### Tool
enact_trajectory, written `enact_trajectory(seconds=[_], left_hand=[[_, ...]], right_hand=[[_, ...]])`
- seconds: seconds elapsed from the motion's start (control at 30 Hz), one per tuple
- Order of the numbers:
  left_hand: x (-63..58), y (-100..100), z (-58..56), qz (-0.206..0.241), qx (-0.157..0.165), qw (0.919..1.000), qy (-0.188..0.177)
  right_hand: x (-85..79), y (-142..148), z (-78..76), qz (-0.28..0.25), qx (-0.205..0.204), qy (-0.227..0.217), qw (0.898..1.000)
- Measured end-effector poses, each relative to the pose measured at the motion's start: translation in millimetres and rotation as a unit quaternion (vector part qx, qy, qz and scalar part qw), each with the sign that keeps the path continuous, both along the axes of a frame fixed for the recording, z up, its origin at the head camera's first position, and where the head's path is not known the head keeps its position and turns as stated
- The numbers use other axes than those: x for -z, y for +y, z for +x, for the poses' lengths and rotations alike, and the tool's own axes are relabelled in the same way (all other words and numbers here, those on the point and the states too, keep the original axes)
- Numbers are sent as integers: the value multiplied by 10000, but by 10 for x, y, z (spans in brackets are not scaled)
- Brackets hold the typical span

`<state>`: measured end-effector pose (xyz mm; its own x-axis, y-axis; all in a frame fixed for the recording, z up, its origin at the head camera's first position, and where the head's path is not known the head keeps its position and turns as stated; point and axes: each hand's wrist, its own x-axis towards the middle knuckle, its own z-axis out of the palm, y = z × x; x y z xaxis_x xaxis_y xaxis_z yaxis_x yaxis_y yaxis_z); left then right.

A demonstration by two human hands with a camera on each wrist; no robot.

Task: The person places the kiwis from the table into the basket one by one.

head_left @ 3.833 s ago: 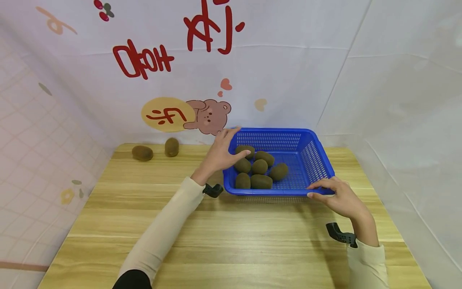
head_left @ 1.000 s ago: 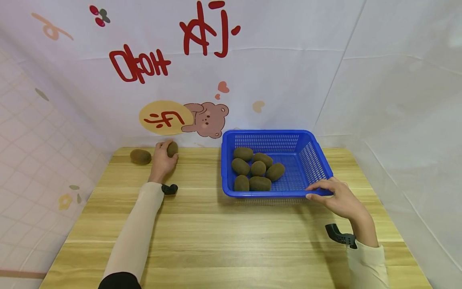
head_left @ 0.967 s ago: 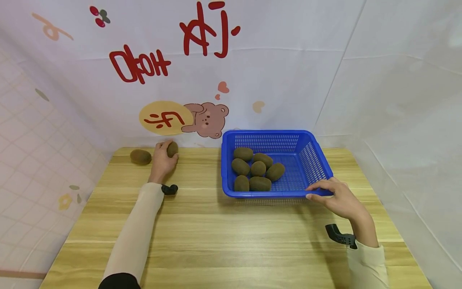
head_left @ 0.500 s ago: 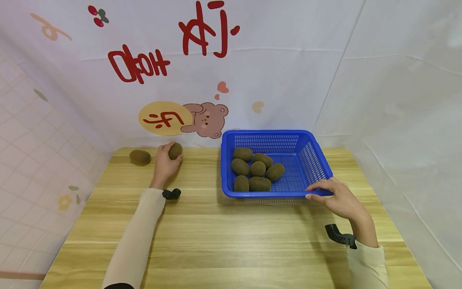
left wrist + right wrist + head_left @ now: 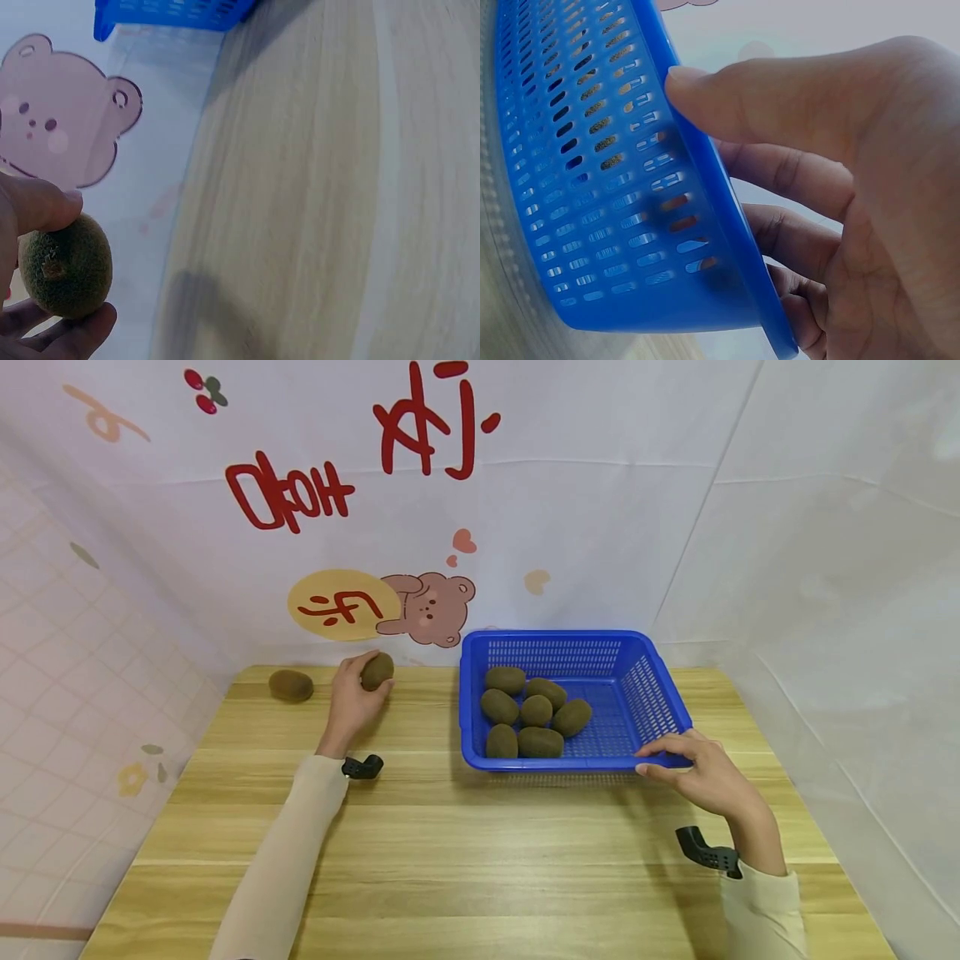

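Note:
My left hand [image 5: 356,700] grips a brown fuzzy kiwi [image 5: 378,672] between thumb and fingers, near the table's back edge. The left wrist view shows that kiwi [image 5: 67,268] end-on, thumb on one side and fingertips on the other, with the table's surface off to the side. My right hand [image 5: 708,777] pinches the front right corner of a blue perforated plastic basket [image 5: 570,763]. In the right wrist view the thumb lies on the outside of the basket's rim [image 5: 716,176] and the fingers go behind it. Several kiwis [image 5: 536,710] lie in the basket's left half.
Another kiwi [image 5: 291,686] lies on the wooden table [image 5: 480,860] at the back left, left of my left hand. A white printed sheet [image 5: 570,510] hangs right behind the table, and more white cloth [image 5: 847,635] stands along the right side.
My left hand has gone from the basket's left side to the kiwi at the back, taken hold of it and shifted it slightly right. The right hand stays at the basket corner.

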<state>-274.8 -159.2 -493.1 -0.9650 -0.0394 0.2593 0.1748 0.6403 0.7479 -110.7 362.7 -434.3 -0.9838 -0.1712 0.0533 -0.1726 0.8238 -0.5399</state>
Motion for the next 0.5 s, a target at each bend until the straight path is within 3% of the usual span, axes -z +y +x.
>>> enact_trajectory(seconds=[0.5], left_hand=[[-244,263,124,441,573,9966,396]], right_hand=[[21,7,-1,-43,-46,37,10000]])
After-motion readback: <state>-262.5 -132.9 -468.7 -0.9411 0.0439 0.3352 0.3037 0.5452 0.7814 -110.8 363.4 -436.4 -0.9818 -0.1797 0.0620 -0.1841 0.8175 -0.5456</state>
